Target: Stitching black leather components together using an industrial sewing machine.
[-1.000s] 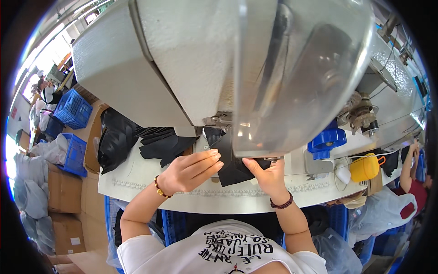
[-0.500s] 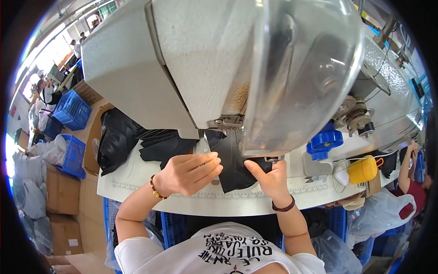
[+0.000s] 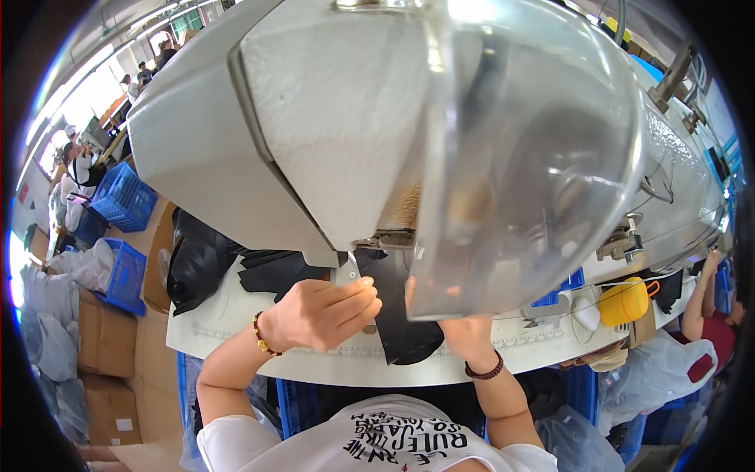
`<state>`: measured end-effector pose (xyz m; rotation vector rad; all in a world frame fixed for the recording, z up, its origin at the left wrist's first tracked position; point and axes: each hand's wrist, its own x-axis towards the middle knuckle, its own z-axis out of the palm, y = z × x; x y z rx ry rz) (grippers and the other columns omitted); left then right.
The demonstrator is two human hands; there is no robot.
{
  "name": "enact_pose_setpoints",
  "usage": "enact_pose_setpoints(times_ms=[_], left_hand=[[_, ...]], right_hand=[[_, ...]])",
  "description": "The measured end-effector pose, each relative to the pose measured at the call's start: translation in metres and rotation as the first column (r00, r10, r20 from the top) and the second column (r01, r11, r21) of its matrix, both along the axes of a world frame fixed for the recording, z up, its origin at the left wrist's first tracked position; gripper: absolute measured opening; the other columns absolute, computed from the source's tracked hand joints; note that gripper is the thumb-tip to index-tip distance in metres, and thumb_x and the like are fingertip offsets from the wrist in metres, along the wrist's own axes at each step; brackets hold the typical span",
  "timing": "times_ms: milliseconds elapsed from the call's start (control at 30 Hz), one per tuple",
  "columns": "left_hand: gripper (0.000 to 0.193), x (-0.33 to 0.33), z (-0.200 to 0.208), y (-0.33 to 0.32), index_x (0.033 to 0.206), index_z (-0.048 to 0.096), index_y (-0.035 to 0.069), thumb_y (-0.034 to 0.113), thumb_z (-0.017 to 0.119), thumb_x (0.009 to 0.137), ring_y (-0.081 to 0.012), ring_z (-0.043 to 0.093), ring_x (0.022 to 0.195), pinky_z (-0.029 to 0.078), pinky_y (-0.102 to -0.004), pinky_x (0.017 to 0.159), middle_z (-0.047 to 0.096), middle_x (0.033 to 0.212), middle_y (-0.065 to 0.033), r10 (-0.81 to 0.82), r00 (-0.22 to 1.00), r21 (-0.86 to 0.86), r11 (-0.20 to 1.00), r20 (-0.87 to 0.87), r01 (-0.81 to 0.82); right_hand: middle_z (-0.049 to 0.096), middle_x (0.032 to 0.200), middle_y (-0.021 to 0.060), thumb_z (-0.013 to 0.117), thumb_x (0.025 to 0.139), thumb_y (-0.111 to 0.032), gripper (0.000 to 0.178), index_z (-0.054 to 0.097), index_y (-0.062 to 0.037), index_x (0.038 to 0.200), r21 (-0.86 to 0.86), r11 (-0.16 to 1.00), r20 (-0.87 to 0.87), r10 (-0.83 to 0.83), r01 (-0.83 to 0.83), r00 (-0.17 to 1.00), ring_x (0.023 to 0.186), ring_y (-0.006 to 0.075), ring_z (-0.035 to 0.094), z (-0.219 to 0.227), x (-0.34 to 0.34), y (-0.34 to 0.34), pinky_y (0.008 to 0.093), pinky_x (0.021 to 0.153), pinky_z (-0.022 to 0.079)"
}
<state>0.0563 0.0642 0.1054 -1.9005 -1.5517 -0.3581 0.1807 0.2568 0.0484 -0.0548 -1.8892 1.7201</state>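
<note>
A grey-white sewing machine head (image 3: 330,118) fills the upper middle, with a clear plastic guard (image 3: 535,165) on its right side. Beneath it, a black sheet piece (image 3: 405,338) lies on the white table and hangs down toward me. My left hand (image 3: 322,315) is closed, thumb and fingertips pinched together beside a small metal part (image 3: 346,271) below the machine head. What the pinch holds, if anything, is too small to make out. On the right side of the black piece is my right hand (image 3: 465,334); the guard covers and blurs its fingers.
More black pieces (image 3: 271,271) lie left of the machine, beside a black bundle (image 3: 197,263). A ruler strip (image 3: 511,342) runs along the table's front. A yellow container (image 3: 625,303) stands right. Blue crates (image 3: 126,197) and cartons (image 3: 110,334) fill the left; another person's arm (image 3: 700,295) shows far right.
The black piece reaches farther toward me. My right hand has gone from plain sight to partly behind the guard. The machine looms larger in the view; my left hand keeps its pinch.
</note>
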Motion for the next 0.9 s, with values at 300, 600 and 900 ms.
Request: enact_pose_setpoints(times_ms=[300,600,900], left_hand=[[0.019,-0.010,0.010,0.005,0.086,0.062,0.003,0.001,0.061,0.067,-0.0139,0.064,0.082,0.044,-0.0191,0.043,0.060,0.086,-0.0044,0.054,0.999,-0.018,0.998,0.008,-0.054],[0.024,-0.022,0.010,0.006,0.088,0.063,0.006,0.003,0.064,0.064,-0.0160,0.059,0.081,0.049,-0.0297,0.062,0.060,0.090,-0.0008,0.109,0.993,-0.022,0.994,0.047,-0.108],[0.027,-0.027,0.015,0.007,0.090,0.064,0.008,0.007,0.066,0.063,-0.0185,0.056,0.079,0.049,-0.0329,0.066,0.060,0.089,-0.0009,0.136,0.990,-0.040,0.990,0.025,-0.135]], right_hand=[[0.065,0.090,0.0104,0.067,0.074,-0.006,0.019,0.064,-0.0045,0.093,0.269,0.963,-0.087,-0.008,0.031,0.996,0.080,0.0216,0.064,-0.031,-0.018,0.013,0.0316,0.071,0.050],[0.063,0.097,0.0103,0.064,0.078,-0.011,0.022,0.061,-0.0065,0.099,0.360,0.925,-0.145,-0.075,0.123,0.987,0.089,0.0236,0.062,-0.043,-0.028,0.019,0.0338,0.075,0.049],[0.063,0.094,0.0106,0.066,0.077,-0.016,0.020,0.064,-0.0073,0.095,0.405,0.906,-0.114,-0.078,0.118,0.990,0.086,0.0248,0.061,-0.033,-0.028,0.038,0.0348,0.074,0.049]])
